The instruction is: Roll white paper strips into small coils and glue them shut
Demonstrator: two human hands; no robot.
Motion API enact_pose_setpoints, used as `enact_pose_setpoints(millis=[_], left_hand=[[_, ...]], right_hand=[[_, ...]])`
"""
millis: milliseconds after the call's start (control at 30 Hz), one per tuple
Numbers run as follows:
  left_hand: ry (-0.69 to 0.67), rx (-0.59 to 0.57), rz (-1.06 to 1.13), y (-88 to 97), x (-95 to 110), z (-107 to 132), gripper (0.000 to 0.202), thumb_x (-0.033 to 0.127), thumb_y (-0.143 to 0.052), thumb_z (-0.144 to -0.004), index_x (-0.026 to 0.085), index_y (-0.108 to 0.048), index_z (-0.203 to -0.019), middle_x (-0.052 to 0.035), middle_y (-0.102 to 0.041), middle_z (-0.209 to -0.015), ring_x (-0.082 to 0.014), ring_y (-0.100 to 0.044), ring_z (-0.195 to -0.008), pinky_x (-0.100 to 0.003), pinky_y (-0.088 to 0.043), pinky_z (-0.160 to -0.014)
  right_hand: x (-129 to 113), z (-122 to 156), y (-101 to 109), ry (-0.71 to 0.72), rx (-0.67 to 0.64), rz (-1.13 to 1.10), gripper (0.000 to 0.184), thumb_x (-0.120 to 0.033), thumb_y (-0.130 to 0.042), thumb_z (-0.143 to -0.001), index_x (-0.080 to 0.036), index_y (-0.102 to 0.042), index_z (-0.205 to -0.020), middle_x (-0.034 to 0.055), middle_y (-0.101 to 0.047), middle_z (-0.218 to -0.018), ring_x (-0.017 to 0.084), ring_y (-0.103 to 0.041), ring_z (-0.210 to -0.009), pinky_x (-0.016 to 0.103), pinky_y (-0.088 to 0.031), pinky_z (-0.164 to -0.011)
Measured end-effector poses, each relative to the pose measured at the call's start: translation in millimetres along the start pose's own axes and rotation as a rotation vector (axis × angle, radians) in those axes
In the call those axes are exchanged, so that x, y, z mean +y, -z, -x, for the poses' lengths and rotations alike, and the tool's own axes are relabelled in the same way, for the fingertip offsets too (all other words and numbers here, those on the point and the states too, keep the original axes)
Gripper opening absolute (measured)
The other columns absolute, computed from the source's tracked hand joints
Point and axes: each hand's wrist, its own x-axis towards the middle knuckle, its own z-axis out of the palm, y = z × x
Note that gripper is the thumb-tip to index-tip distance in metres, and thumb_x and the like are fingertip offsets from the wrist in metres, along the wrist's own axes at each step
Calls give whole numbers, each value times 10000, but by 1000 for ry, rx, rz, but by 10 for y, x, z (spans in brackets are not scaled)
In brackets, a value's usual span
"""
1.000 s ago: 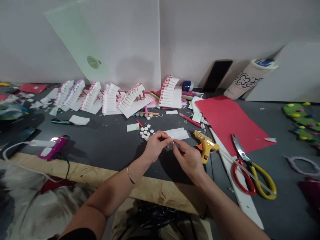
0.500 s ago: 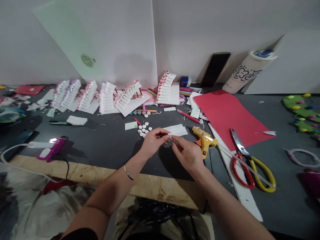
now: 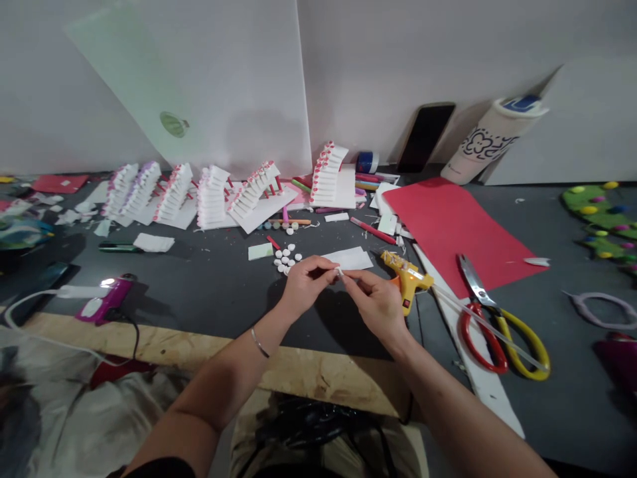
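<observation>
My left hand (image 3: 309,282) and my right hand (image 3: 374,299) meet over the dark table, fingertips almost touching. Between them is a small white piece (image 3: 339,271), pinched by the thumb and fingers of both hands; its exact kind is too small to make out. Just left of my left hand lies a cluster of small white discs (image 3: 285,259). A white paper strip (image 3: 348,259) rests behind my fingers. The yellow glue gun (image 3: 411,282) lies against the far side of my right hand, a clear glue stick (image 3: 478,317) running out of its back.
Stepped white paper models with red and purple tips (image 3: 213,196) line the wall. Scissors (image 3: 480,292) and red paper (image 3: 448,226) lie right, below a tumbler (image 3: 490,143) and a leaning phone (image 3: 426,136). A purple power bank (image 3: 105,300) with a cable sits left.
The fingertips of my right hand have shifted slightly on the white piece, moving closer to my left fingers. Both hands stay in nearly the same place.
</observation>
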Motion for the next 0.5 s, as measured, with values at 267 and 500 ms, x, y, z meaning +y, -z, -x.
enact_pose_setpoints(millis=[267,500], left_hand=[[-274,-15,-306,42,-26,44,93,293,-697,-808,249,-777,-826,-65,-722,-835,-184,-656,-799,-319,-514,-789],[-349,-42,-404,-24,-52,119,141,256,-634,-852,257,-761,-913,-85,-719,-925,-203,-667,-890,-341,-526,-846]], right_hand=[[31,-1,-40,-104,3,-154,313,-455,-640,-770,-163,-748,-801,-42,-487,-497,83,-330,-447,228,-264,-439],[-23,-8,-63,-244,0,-285,395,-546,-670,-700,-156,-690,-757,-78,-386,-424,73,-286,-383,224,-209,-380]])
